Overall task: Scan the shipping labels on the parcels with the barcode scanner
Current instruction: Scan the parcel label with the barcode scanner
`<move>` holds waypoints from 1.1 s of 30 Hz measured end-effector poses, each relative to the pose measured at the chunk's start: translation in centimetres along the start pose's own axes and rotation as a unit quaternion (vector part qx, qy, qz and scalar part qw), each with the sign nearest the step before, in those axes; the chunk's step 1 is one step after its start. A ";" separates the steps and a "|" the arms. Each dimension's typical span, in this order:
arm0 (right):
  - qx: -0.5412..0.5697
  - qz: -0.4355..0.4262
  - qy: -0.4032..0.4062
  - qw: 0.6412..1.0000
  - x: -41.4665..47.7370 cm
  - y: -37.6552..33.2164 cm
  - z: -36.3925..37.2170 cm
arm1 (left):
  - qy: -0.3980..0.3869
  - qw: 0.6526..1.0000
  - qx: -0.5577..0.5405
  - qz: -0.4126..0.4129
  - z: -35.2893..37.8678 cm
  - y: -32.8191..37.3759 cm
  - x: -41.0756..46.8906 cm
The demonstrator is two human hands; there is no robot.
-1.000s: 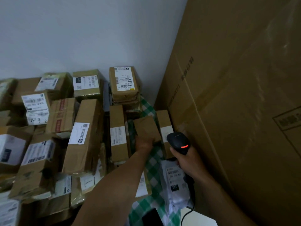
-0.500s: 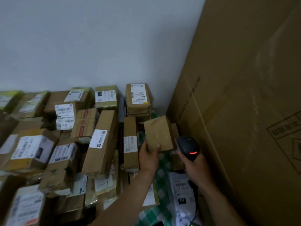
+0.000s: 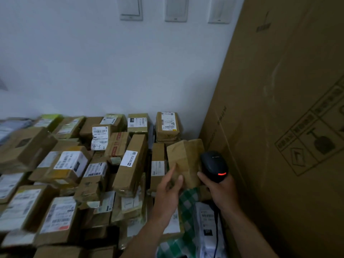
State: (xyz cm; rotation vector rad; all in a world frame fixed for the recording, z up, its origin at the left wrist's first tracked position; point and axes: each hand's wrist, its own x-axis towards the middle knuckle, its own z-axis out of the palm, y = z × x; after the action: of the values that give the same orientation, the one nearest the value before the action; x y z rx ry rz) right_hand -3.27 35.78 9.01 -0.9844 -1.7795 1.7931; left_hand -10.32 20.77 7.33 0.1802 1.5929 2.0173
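Note:
My left hand (image 3: 168,187) holds a plain brown parcel (image 3: 186,159) by its lower edge, thumb on the front face, lifted upright above the pile. The side facing me shows no label. My right hand (image 3: 222,191) grips a black barcode scanner (image 3: 214,164) whose red light glows; it sits right beside the parcel's right edge. Its cable (image 3: 216,231) hangs down. Many labelled cardboard parcels (image 3: 130,164) lie packed together to the left.
A very large cardboard box (image 3: 279,127) stands close on the right. A green checked cloth (image 3: 187,203) and a white poly mailer (image 3: 205,226) lie below my hands. The white wall (image 3: 111,71) behind carries three switch plates (image 3: 176,10).
My left hand has lifted the brown parcel off the pile and turned it upright. The scanner has come up beside it. The view has tilted upward.

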 end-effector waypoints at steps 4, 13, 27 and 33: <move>-0.002 -0.030 -0.032 0.999 -1.6 -0.9 -0.3 | 0.005 0.996 0.091 0.011 0.3 0.9 -1.5; 0.065 0.031 -0.060 0.996 -3.0 -2.2 -1.1 | -0.022 0.991 -0.124 -0.046 -0.3 2.3 -3.3; -0.007 -0.053 -0.008 0.999 -4.2 -2.5 -1.2 | -0.011 0.998 0.049 0.022 -0.1 2.9 -4.8; 0.019 -0.046 -0.035 0.998 -4.4 -3.1 -1.8 | -0.010 0.999 0.043 0.018 -1.1 3.4 -3.6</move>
State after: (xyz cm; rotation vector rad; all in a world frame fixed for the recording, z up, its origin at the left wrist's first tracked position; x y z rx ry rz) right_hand 0.37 34.07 12.95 -0.8216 -1.7948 1.8172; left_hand -8.91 17.55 11.06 0.2630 1.6766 1.9687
